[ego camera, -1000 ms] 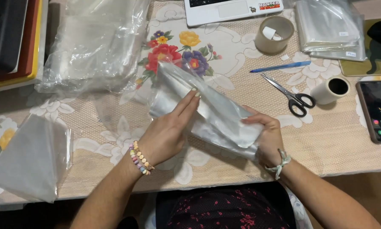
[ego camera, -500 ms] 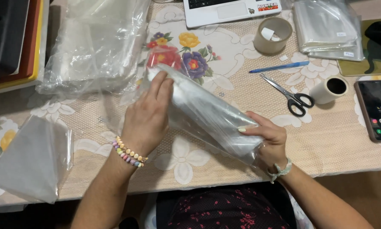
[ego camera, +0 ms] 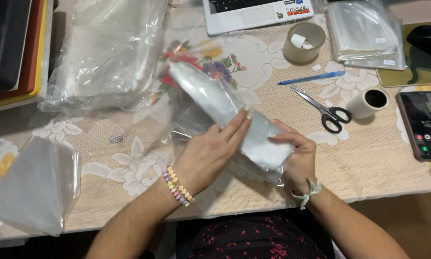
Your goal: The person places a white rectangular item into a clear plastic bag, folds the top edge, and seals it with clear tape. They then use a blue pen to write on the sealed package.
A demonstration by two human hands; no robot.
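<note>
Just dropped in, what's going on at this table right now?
A person holds a white item in a clear plastic sleeve over the table. The right hand grips its near end; the left hand lies flat along it. A heap of clear bags lies to the left, a stack of sleeves top right, with scissors, a pen and tape rolls between.

Clear plastic bag with white contents, long and tilted, held mid-table. Big crumpled clear bag pile upper left. Flat clear bag with pale triangular insert at left edge. Stack of clear sleeves top right, tiny white labels, possibly stickers. Phone screen lit, dark with coloured icons, right edge. Laptop sticker top centre.
</note>
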